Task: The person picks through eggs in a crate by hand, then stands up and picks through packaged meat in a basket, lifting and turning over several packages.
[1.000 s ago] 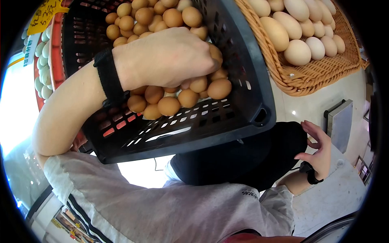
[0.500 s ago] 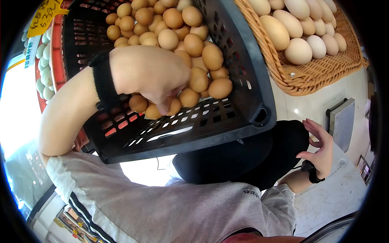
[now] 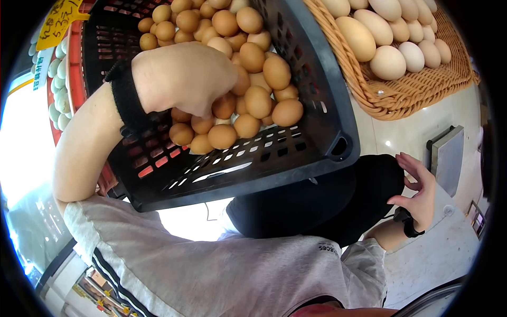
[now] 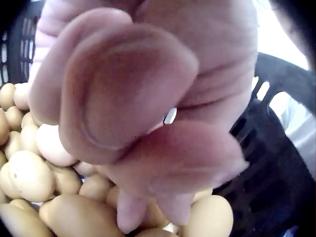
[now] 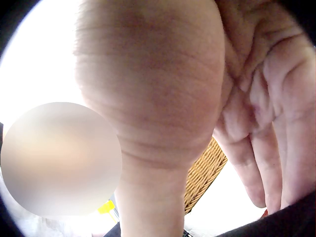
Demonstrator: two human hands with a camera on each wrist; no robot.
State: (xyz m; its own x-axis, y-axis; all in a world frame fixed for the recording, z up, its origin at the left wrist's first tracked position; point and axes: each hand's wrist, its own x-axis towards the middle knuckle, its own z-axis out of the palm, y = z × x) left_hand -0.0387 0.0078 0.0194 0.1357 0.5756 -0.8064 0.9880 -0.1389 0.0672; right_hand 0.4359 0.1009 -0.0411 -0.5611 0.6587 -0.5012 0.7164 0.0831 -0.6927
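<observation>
My left hand [image 3: 185, 76] is over the brown eggs [image 3: 248, 126] in a black slatted crate [image 3: 253, 182], its back turned to the head camera. In the left wrist view thumb and fingers [image 4: 182, 155] bend loosely, with a small gap between them. Two fingertips [image 4: 131, 215] reach down to the eggs below, and no egg shows in the hand's grip. My right hand [image 3: 421, 193] rests by the dark-clothed knee [image 3: 377, 185], fingers apart and holding nothing; its palm is close to the camera in the right wrist view.
A wicker basket [image 3: 393, 108] of larger pale eggs [image 3: 388, 63] stands right of the crate. A flat metal-topped device [image 3: 447, 161] is near the right hand. Pale greenish eggs [image 3: 62, 100] lie in a red-rimmed container [image 3: 77, 79] at left, below a yellow price sign [image 3: 58, 24].
My left hand has moved from the crate's right side, back over the near eggs, then slightly up and left, uncovering eggs. The right hand has stayed by the knee.
</observation>
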